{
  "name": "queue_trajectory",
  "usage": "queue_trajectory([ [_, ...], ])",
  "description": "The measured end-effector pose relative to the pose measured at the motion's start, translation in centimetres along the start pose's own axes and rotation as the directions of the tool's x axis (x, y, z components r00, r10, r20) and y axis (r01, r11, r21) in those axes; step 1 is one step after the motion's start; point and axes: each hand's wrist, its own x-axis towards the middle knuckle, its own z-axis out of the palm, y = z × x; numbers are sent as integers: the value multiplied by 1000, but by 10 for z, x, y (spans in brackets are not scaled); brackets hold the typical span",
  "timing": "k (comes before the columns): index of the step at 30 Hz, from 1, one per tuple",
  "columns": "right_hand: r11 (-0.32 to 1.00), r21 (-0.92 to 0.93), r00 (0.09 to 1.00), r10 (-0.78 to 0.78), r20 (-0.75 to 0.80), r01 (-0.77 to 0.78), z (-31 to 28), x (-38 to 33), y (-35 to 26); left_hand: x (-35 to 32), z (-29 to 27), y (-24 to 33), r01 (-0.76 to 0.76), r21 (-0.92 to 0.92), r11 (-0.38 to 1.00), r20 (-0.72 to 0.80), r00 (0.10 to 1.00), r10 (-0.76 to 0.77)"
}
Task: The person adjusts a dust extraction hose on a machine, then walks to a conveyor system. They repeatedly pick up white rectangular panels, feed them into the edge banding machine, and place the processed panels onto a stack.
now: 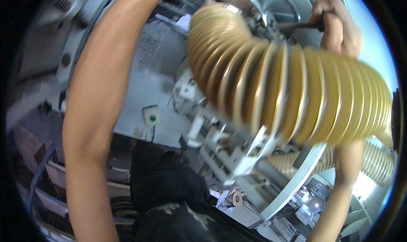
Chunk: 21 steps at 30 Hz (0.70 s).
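Fingers of right hand (337, 23) wrapped tight round dark tool handle (303, 25), upper right of frame, tip toward metal disc (271, 4). Left hand out of frame, upper middle; grip can't tell. Ribbed yellow duct hose (280, 85) crosses centre, blocks sightline. Advice: keep wrist steady, hose nudged aside.

A wide, ribbed, tan-yellow flexible plastic hose (288, 93) is showing a smooth, slightly glossy skin, its ridges catching light in pale stripes. A second, paler ribbed hose (377, 161) is looking more matt. The right hand (337, 25) is gripping a dark, dull-finished handle (303, 26), its material unclear. The grey painted metal machine panel (148, 81) is appearing matt and speckled with fine dust. White-painted metal brackets (237, 153) are looking smooth. The black cloth garment (169, 191) is looking soft, matt and creased.
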Motion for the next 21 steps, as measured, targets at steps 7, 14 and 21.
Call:
queue_trajectory([
  [7,816,-200,812,571,124,-543,-65,-116,4,-45,-129,117,714,11,700,248,676,-694],
  [14,677,109,686,715,133,-728,-110,-208,-57,-198,-277,284,974,-225,-29,512,93,-854],
  [21,-33,782,488,764,421,-623,-72,-297,-370,-221,-335,413,981,-191,36,677,158,-719],
])
